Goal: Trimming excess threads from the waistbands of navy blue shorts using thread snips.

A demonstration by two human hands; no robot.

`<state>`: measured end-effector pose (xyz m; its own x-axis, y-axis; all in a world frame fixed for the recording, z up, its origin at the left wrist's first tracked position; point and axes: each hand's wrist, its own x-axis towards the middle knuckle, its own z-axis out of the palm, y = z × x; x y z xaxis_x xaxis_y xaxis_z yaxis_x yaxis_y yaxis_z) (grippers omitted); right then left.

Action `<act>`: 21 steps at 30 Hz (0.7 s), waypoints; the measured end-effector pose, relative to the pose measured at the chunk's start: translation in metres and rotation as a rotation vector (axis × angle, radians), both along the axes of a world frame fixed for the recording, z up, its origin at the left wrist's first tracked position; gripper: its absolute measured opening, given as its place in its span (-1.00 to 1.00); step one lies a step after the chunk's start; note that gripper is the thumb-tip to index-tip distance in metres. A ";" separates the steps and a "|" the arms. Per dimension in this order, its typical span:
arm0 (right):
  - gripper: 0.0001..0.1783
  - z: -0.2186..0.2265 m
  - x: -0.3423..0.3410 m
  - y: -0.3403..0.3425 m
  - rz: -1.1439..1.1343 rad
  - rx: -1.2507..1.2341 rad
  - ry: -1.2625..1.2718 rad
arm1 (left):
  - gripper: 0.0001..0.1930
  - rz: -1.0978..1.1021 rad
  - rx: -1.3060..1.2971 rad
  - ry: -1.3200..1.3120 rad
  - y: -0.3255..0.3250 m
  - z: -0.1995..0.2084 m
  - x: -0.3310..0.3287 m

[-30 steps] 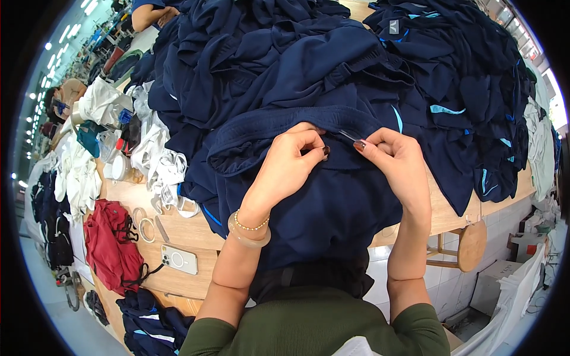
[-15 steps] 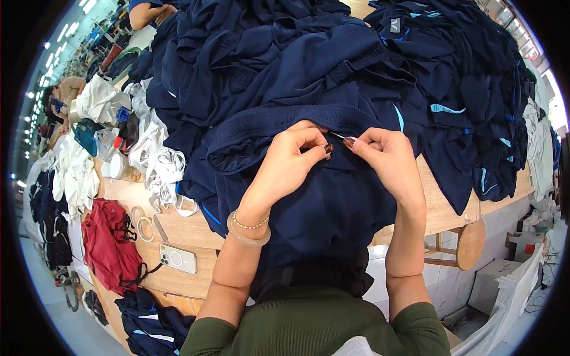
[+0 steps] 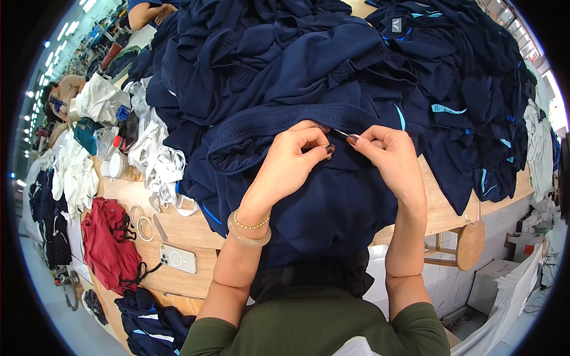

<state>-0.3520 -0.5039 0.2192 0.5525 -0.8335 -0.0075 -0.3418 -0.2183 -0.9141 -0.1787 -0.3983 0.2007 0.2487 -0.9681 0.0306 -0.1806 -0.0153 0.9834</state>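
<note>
A navy garment with a ribbed waistband lies spread over the table edge in front of me. My left hand pinches the waistband fabric with its fingertips. Close beside it, my right hand grips a thin metal tool whose tip touches the waistband between the two hands. A beaded bracelet and a pale bangle sit on my left wrist.
A big heap of navy garments with light-blue stripes covers the wooden table. To the left lie white elastic bands, a red garment, a white phone and scissors. A wooden stool stands at right. Other people work far left.
My right hand has slid a little left toward my left hand, and the thin tool now shows between the fingertips at the waistband.
</note>
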 end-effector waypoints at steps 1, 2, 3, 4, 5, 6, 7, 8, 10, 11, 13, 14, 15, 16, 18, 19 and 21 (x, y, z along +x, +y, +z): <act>-0.70 0.005 -0.001 0.001 0.007 0.028 0.027 | -0.90 0.002 -0.007 0.015 0.000 -0.001 0.000; -0.71 0.008 -0.002 0.001 0.013 0.055 0.055 | -0.90 0.003 -0.006 0.015 0.000 0.000 0.000; -0.71 0.009 -0.001 0.002 0.013 0.056 0.055 | -0.91 0.002 -0.003 0.001 0.000 0.001 0.000; -0.70 0.009 0.000 0.003 0.024 0.055 0.040 | -0.91 0.001 0.000 -0.014 0.000 0.002 0.000; -0.70 0.010 0.001 0.004 0.034 0.052 0.024 | -0.91 -0.001 0.000 -0.013 0.000 0.001 0.000; -0.70 0.010 0.001 0.003 0.031 0.051 0.024 | -0.91 0.000 -0.001 -0.003 0.000 0.000 0.000; -0.70 0.009 0.001 0.003 0.042 0.040 0.037 | -0.91 0.001 -0.002 0.007 0.000 0.000 0.000; -0.70 0.009 0.002 0.002 0.055 0.031 0.050 | -0.91 0.001 -0.001 0.006 0.000 0.000 0.000; -0.69 0.008 0.004 0.002 0.050 0.011 0.052 | -0.91 0.001 0.010 -0.031 0.000 0.001 0.000; -0.68 0.009 0.005 0.003 0.042 -0.011 0.056 | -0.91 0.001 0.010 -0.031 0.000 0.001 0.000; -0.69 0.010 0.006 0.001 0.045 -0.018 0.075 | -0.91 -0.001 0.001 0.011 0.000 0.000 -0.001; -0.69 0.010 0.007 0.001 0.047 -0.024 0.094 | -0.91 -0.002 0.000 0.012 0.000 0.000 -0.001; -0.69 0.010 0.008 0.002 0.046 -0.025 0.094 | -0.92 -0.001 0.015 -0.007 0.000 0.001 0.000; -0.69 0.010 0.009 0.003 0.040 -0.032 0.077 | -0.92 0.000 0.029 -0.025 0.000 0.001 0.001; -0.70 0.009 0.010 0.003 0.038 -0.037 0.055 | -0.92 0.010 -0.001 -0.010 0.002 0.002 -0.001; -0.70 0.008 0.010 0.003 0.028 -0.021 0.027 | -0.92 0.020 -0.032 0.007 0.003 0.002 -0.002; -0.70 0.006 0.006 -0.001 0.012 -0.009 0.003 | -0.92 0.070 -0.041 -0.050 0.009 0.007 -0.009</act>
